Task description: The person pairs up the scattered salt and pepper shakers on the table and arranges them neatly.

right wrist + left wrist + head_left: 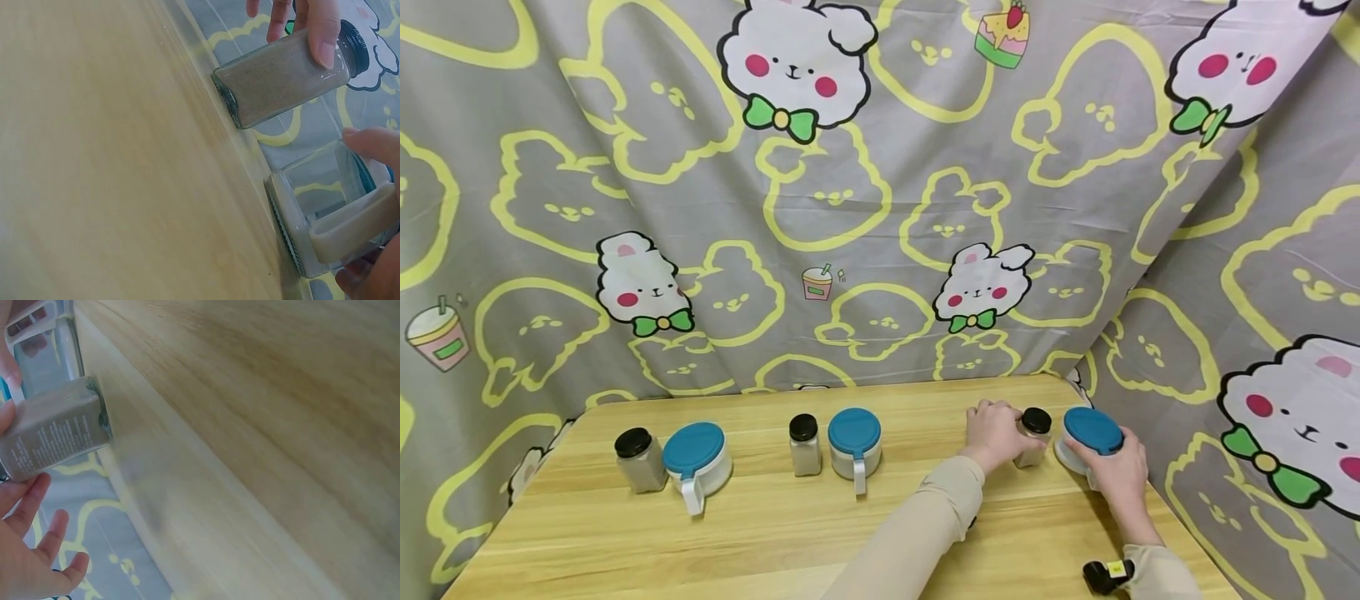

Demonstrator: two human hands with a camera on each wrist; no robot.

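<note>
At the table's right side, my left hand pinches a square glass spice jar with a black lid between thumb and fingers. In the left wrist view this jar is filled with greyish-brown powder and bears small white print. Just right of it, my right hand grips a clear seasoning pot with a blue lid, thumb on one side and fingers on the other. The right wrist view shows the pot's white handle pointing towards me. Both containers stand upright, with their bases at the tabletop.
Two similar pairs stand along the wooden table: a spice jar beside a blue-lidded pot in the middle, and another jar beside a pot at left. A patterned grey curtain hangs behind and at the sides.
</note>
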